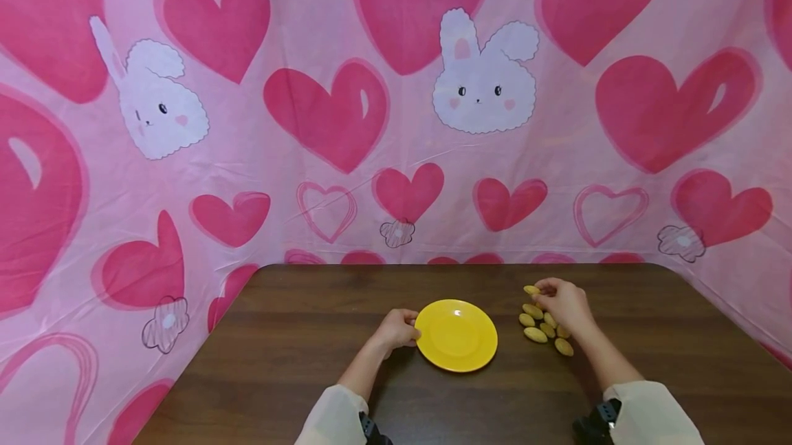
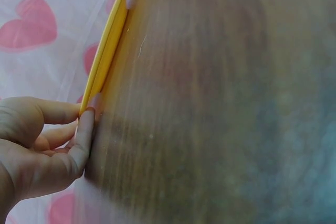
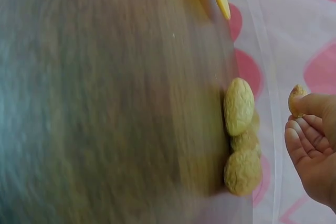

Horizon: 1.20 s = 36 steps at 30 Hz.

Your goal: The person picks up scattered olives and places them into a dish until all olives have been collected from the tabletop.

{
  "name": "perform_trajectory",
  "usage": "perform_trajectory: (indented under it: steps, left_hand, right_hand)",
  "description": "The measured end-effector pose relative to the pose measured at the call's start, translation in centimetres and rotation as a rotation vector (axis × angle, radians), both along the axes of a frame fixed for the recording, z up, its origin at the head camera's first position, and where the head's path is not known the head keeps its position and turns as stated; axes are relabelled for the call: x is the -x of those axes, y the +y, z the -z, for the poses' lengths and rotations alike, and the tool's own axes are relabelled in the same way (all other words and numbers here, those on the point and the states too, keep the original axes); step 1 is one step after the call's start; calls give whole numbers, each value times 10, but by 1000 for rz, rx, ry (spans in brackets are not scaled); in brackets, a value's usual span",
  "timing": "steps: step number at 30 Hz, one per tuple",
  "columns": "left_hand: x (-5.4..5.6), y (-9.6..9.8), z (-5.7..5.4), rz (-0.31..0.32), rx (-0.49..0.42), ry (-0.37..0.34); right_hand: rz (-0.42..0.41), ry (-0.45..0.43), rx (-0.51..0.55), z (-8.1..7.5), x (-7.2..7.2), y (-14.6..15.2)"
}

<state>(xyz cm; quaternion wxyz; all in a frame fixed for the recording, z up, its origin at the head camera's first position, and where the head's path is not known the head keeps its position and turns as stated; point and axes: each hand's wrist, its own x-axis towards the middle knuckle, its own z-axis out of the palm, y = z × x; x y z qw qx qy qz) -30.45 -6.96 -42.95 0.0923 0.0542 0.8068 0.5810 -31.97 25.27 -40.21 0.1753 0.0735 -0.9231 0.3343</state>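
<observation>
A round yellow plate (image 1: 456, 336) lies on the dark wooden table. My left hand (image 1: 396, 331) pinches its left rim; in the left wrist view the fingertips (image 2: 88, 121) sit on both sides of the plate's edge. Between right thumb and fingertips is a wrinkled, yellow-tan oval piece (image 3: 297, 100), like a nut in its shell. In the head view my right hand (image 1: 564, 304) is over the far end of a loose group of several similar pieces (image 1: 535, 335), to the right of the plate. The hand partly covers that group.
Brown wood-grain table (image 1: 297, 335) spreads around the plate and the pieces. Behind its far edge hangs a pink cloth (image 1: 408, 122) with hearts and rabbits, which also runs down the left side. Dark wrist cameras (image 1: 599, 421) sit at the cream sleeves (image 1: 652, 414).
</observation>
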Motion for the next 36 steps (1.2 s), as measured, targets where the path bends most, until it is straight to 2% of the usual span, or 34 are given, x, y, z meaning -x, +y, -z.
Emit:
perform_trajectory:
  steps: [3,6,12,17,23,36]
  left_hand:
    - [5,-1,5,17,-5,21]
    - [6,-2,6,17,-4,22]
    - [-2,1,-3,-16,-3,-7]
    - [-2,2,-3,-20,20,3]
    - [-2,2,-2,-12,10,2]
    - [0,2,-1,-19,5,-2]
  right_hand:
    - [-6,6,2,0,1,-5]
    - [-12,16,9,1,1,-10]
    - [-56,58,54,3,4,-18]
    - [-69,30,91,4,7,-29]
    - [-48,-15,72,6,9,-47]
    - [-60,-53,58,12,14,-74]
